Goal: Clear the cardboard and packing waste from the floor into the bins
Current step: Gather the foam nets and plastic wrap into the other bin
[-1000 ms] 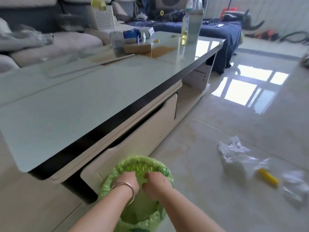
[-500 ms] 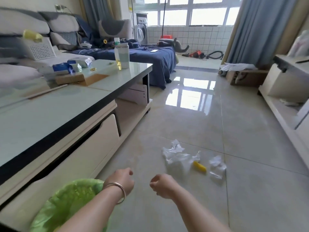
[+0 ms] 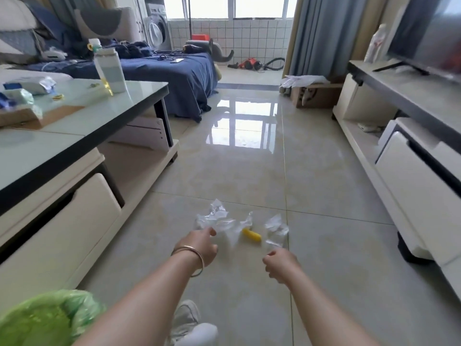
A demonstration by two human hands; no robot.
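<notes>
Crumpled clear plastic wrapping [image 3: 216, 218] lies on the tiled floor in front of me, with a small yellow piece [image 3: 252, 235] and a second clear scrap [image 3: 276, 231] to its right. My left hand [image 3: 199, 245], with a bangle on the wrist, hovers just short of the left clump, fingers loosely curled and empty. Near the right scrap, my right hand [image 3: 280, 265] is curled into a loose fist holding nothing. The bin with a green liner [image 3: 47, 318] stands at the bottom left by my left arm.
A glass-topped coffee table [image 3: 82, 126] with drawers runs along the left. A TV cabinet [image 3: 399, 151] lines the right wall. A cardboard box [image 3: 316, 94] with white packing sits far ahead by the curtain. My shoe [image 3: 189, 320] is below my arms.
My hands left the green-lined bin and reached forward over the floor. The view swung from the bin towards the plastic scraps, which are now right at my hands.
</notes>
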